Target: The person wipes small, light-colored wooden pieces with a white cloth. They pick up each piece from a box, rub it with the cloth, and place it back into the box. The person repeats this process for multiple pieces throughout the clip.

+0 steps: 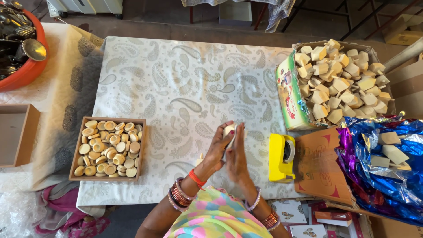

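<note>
wooden piece ×1 | pressed between left hand, right hand | fingers flat together

A: The light is bright and even, like soft daylight. Shadows on the desk are weak.

B: Yes. The blue foil at four o'clock gives strong glare. The middle is sharp, but lines bend a little at the edges, and the floor at twelve o'clock is dimmer.
</note>
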